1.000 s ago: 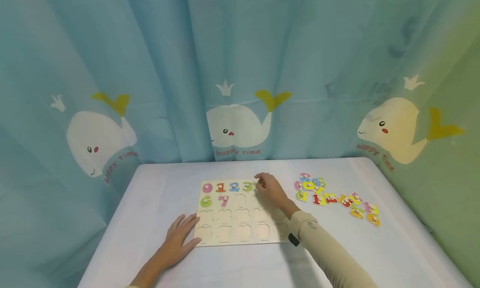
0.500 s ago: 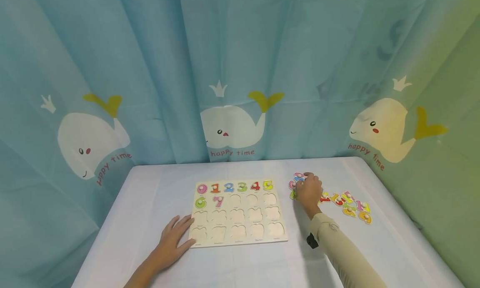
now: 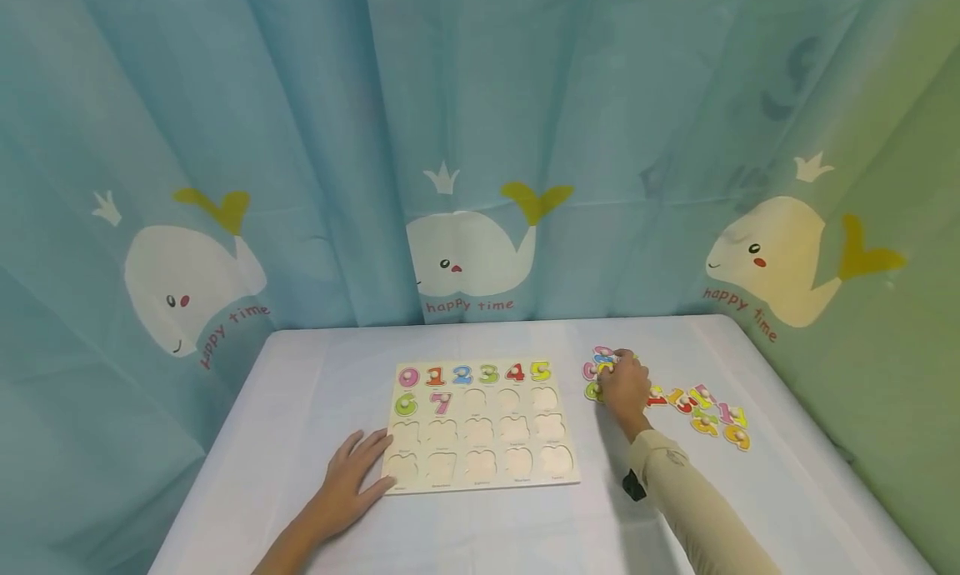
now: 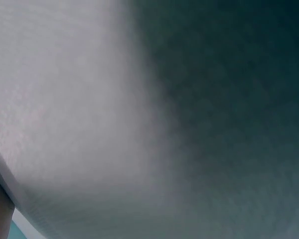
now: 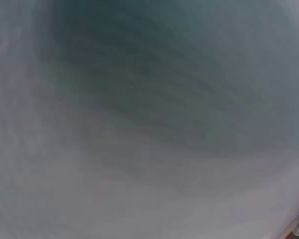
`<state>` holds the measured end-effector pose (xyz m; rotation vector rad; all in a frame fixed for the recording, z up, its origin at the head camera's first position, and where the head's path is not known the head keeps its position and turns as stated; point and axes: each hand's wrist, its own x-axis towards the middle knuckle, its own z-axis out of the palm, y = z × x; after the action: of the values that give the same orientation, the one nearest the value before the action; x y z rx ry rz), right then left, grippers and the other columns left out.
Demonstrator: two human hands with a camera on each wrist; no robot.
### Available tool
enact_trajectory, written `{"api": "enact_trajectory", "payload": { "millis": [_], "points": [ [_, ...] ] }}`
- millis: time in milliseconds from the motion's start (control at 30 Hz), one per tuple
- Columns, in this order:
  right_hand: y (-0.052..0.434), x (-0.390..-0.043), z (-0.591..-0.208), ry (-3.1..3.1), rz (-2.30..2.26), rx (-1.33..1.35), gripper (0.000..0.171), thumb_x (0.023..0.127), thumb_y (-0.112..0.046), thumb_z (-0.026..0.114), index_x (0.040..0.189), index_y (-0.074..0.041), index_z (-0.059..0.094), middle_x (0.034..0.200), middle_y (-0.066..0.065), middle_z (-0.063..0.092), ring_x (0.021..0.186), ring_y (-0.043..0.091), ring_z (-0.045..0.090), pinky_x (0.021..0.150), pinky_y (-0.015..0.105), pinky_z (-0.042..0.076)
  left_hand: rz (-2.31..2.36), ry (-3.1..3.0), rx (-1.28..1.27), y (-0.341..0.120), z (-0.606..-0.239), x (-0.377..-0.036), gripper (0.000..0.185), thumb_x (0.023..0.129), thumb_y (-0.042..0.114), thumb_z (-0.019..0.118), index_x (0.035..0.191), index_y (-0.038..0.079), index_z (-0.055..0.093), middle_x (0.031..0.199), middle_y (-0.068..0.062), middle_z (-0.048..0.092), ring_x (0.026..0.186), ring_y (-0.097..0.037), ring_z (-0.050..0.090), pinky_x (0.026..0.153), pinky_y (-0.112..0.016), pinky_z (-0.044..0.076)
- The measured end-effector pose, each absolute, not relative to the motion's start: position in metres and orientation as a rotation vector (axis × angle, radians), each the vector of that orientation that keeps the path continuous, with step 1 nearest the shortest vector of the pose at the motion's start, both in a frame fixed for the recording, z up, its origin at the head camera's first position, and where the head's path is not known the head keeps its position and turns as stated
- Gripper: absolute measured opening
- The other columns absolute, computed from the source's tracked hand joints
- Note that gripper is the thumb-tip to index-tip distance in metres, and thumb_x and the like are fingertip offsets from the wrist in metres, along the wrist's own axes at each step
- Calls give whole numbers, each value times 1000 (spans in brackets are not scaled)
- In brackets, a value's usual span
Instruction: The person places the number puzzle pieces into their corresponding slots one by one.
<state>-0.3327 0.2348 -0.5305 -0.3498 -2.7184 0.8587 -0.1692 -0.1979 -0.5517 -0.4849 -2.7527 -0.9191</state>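
Right hand: curled over the loose number pieces, 3 o'clock of the puzzle board; grasp unclear.
Left hand: flat, fingers steadying the board's 7 o'clock corner.
Handling: pieces likely light, rigid; pinch by the peg.

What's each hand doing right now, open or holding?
Left hand: open, flat on the table, fingertips at the puzzle board corner.
Right hand: over the loose number pieces, fingers curled down; whether it holds a piece cannot be told.
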Motion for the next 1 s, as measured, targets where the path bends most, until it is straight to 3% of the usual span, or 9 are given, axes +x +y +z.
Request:
{"api": "enact_trajectory", "payload": {
  "millis": [167,367,767,1000],
  "points": [
    [234,-333,-534,-2615,900,-249,40,83,-2,59,121,6,51,89,19,58,82,36,51,73,48,42,-934,-2766,-478,-197,-549,-168,55,86,29,66,133,4,52,139,-14,46,130,-45,26,99,-67,16],
    [216,-337,-536,-2625,1036,18,39,82,0,59,121,5,51,88,14,57,77,25,51,66,36,44,-907,-2765,-481,-197,-549,-168,55,85,28,67,133,4,52,139,-14,47,129,-45,27,100,-66,17],
    [158,-326,-534,-2768,1202,755,34,85,-2,62,118,0,54,85,-2,54,78,14,50,71,32,46,-927,-2756,-478,-197,-549,-166,55,85,27,67,133,4,52,139,-14,47,129,-45,26,100,-66,16],
    [131,-319,-532,-2819,1246,983,35,88,-5,63,120,-1,51,86,-6,55,77,9,53,70,27,47,-918,-2782,-476,-198,-547,-168,56,86,29,66,135,5,50,141,-13,44,131,-45,25,101,-67,14]
  ]
}}
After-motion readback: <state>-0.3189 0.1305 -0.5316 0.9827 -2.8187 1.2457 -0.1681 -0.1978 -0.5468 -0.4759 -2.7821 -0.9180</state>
